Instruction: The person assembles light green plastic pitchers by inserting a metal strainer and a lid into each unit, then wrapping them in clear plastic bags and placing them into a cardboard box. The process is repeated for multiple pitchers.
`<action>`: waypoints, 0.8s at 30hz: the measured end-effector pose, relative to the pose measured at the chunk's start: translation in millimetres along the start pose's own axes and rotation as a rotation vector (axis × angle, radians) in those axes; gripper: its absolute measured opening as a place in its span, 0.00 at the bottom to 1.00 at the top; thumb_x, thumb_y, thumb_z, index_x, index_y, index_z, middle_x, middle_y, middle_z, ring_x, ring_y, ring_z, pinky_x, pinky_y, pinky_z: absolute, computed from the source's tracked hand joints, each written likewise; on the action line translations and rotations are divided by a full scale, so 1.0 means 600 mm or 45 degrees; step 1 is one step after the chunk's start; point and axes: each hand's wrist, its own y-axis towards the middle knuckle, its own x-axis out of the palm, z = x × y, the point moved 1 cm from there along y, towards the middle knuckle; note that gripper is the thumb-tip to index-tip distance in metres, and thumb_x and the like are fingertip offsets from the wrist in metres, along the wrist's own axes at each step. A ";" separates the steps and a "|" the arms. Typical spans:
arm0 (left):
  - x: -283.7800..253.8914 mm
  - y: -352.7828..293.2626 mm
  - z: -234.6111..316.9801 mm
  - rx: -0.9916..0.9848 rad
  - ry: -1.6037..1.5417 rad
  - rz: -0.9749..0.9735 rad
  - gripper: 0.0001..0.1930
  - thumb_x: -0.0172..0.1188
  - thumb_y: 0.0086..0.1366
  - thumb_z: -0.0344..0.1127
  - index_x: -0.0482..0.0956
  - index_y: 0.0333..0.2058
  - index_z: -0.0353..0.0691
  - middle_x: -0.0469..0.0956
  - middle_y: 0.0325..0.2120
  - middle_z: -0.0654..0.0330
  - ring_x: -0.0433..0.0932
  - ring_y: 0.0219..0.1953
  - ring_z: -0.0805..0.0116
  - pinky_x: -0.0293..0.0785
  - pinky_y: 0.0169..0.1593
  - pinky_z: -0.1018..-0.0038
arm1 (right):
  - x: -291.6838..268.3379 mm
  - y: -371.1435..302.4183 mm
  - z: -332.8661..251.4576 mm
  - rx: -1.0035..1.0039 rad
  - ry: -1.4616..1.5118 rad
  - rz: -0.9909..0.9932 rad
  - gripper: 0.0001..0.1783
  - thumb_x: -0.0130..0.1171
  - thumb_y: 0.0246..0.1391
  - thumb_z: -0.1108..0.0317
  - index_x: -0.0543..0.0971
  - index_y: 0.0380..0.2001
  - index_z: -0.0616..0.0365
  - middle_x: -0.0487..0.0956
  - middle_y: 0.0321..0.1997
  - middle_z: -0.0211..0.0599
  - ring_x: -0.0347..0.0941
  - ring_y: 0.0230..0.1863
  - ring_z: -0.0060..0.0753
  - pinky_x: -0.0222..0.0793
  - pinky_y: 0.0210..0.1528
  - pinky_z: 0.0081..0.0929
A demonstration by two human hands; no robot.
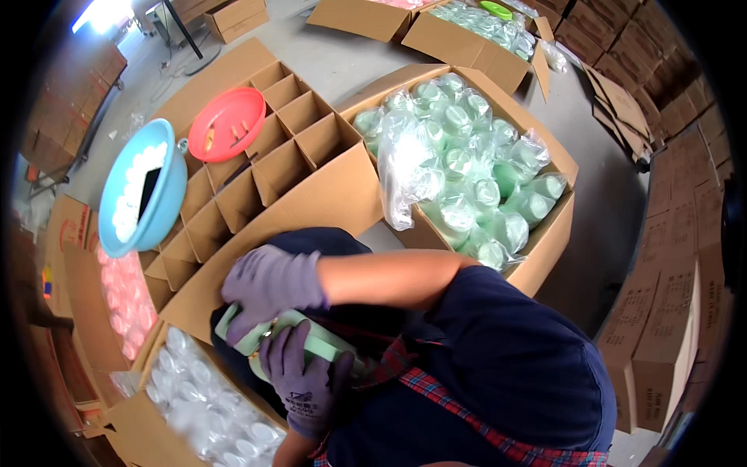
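Against my lap, a pale green lidded container (320, 342) lies tilted, with a small shiny metal-looking part near its top. My right hand (272, 284), in a grey-purple glove, reaches across from above and its fingers close over the lid end. My left hand (302, 381), gloved alike, wraps round the container's body from below. Both hands cover much of it, so its exact kind is hard to tell. Just beyond my hands stands a cardboard box with dividers (311, 201), its visible compartments mostly bare.
On the divided box rest a blue basin (173, 204) of white round pieces with a dark phone-like slab, and a red basin (247, 117). Boxes hold bagged green cups (459, 159), clear-wrapped items (206, 397) and pink items (124, 300). Carton stacks (661, 288) line the right.
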 end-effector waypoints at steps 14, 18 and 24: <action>0.004 0.043 -0.032 0.144 -0.117 -0.210 0.14 0.68 0.56 0.44 0.80 0.31 0.39 0.77 0.50 0.51 0.73 0.52 0.42 0.66 0.58 0.48 | 0.038 0.003 0.036 -0.073 0.254 0.355 0.24 0.59 0.57 0.46 0.80 0.46 0.52 0.76 0.46 0.44 0.71 0.53 0.47 0.66 0.54 0.40; -0.055 0.058 -0.084 -0.203 -0.363 0.407 0.19 0.65 0.59 0.41 0.79 0.44 0.33 0.75 0.55 0.46 0.73 0.55 0.44 0.67 0.59 0.53 | 0.053 -0.069 0.139 -0.016 0.498 1.021 0.24 0.62 0.60 0.57 0.75 0.55 0.58 0.74 0.55 0.50 0.71 0.57 0.51 0.66 0.61 0.41; 0.005 0.140 -0.238 -0.544 -0.876 -0.322 0.26 0.67 0.53 0.42 0.80 0.47 0.31 0.78 0.49 0.43 0.79 0.48 0.54 0.74 0.54 0.65 | 0.116 -0.161 0.219 0.205 0.621 0.939 0.17 0.62 0.61 0.63 0.79 0.50 0.59 0.80 0.48 0.44 0.77 0.51 0.44 0.74 0.54 0.34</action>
